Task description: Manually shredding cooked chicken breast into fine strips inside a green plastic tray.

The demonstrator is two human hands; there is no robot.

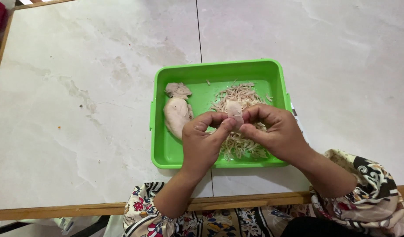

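Patterned sleeves (202,219) nearest, at wooden table edge (101,210) just below green tray (219,70). Pale marble-look tabletop (79,109), seam running up behind tray. Left hand (201,142) and right hand (278,131) both pinch chicken strip (235,112) over tray. Shredded chicken pile (241,96) right in tray; whole chicken pieces (176,109) left. Bare tabletop wide left of tray.

The single head view looks almost straight down from above the person's seat, fairly near, onto a pale table (79,109). A green tray (219,70) sits mid-frame; the near table edge crosses the bottom.
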